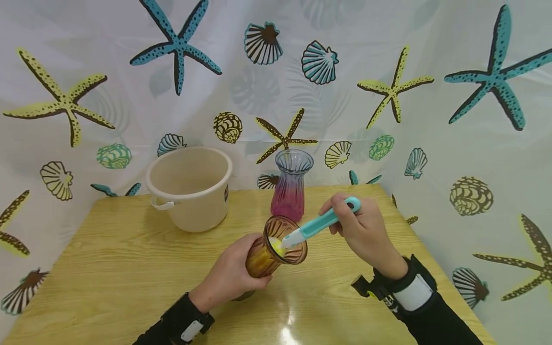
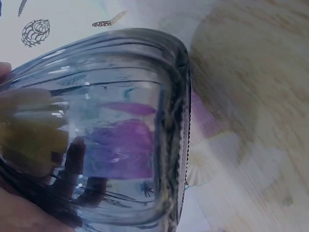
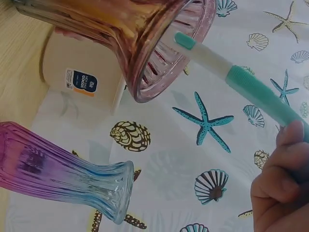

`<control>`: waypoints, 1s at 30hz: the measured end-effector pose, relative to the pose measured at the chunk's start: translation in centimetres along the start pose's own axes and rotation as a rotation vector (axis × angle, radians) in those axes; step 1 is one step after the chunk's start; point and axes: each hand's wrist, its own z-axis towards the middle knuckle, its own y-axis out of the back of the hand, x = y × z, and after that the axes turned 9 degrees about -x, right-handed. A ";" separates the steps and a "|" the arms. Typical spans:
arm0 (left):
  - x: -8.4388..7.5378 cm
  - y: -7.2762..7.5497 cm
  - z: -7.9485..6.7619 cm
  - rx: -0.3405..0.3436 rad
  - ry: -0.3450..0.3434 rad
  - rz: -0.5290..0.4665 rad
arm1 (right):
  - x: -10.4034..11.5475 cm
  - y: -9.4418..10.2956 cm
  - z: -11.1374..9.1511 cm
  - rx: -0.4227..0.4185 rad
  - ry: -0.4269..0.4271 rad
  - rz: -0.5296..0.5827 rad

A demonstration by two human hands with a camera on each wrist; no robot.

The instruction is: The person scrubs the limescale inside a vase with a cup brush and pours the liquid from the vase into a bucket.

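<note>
My left hand [image 1: 235, 268] grips an amber glass vase [image 1: 263, 258] around its body. The vase is tilted, its flared mouth facing up and to the right. In the left wrist view the clear ribbed base [image 2: 120, 193] of this vase fills much of the picture. My right hand [image 1: 364, 230] holds a bottle brush by its teal handle [image 1: 321, 223], the thumb along the top. The brush's white neck enters the vase mouth, and a yellow head [image 1: 276, 246] shows just inside the rim. In the right wrist view the curled fingers [image 3: 285, 183] wrap the handle's end.
A pink-to-blue glass vase [image 1: 289, 196] stands upright behind the amber one. At the back left is a cream bucket [image 1: 196, 211] with a handle. The wooden table [image 1: 108, 268] ends at a white curtain [image 1: 276, 96] printed with starfish and shells.
</note>
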 end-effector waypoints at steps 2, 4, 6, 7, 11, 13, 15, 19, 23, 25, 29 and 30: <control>0.0 0.1 0.0 0.005 -0.003 0.007 | -0.2 -0.5 -0.2 0.035 -0.003 -0.005; -0.1 0.0 0.0 0.012 -0.012 0.010 | -0.5 -1.3 -0.4 0.093 -0.007 -0.021; -0.1 0.0 0.0 0.018 -0.025 0.008 | -0.8 -2.2 -0.7 0.161 -0.012 -0.039; -0.2 -0.1 0.1 0.020 -0.028 0.008 | -1.0 -2.6 -0.9 0.193 -0.014 -0.046; -0.2 -0.3 0.1 0.018 -0.030 0.004 | -1.4 -3.8 -1.6 0.269 -0.023 -0.048; -0.2 -0.3 0.0 0.018 -0.019 0.004 | -1.4 -3.9 -1.9 0.279 -0.039 -0.031; -0.2 -0.3 -0.1 0.017 -0.008 0.002 | -1.4 -3.8 -2.1 0.275 -0.058 -0.011; -0.2 -0.2 -0.1 0.026 0.016 0.001 | -1.0 -3.2 -2.0 0.221 -0.086 0.018; -0.2 -0.1 -0.1 0.034 0.036 -0.007 | -0.2 -1.9 -1.5 0.096 -0.065 0.028; -0.1 0.0 -0.1 0.032 0.049 -0.016 | 0.1 -1.1 -1.1 0.032 -0.044 0.019; 0.0 0.2 -0.1 0.027 0.049 -0.018 | 0.7 -0.2 -0.5 -0.033 0.000 -0.016; 0.1 0.2 -0.1 0.026 0.045 -0.014 | 0.8 -0.1 -0.5 -0.039 0.008 -0.018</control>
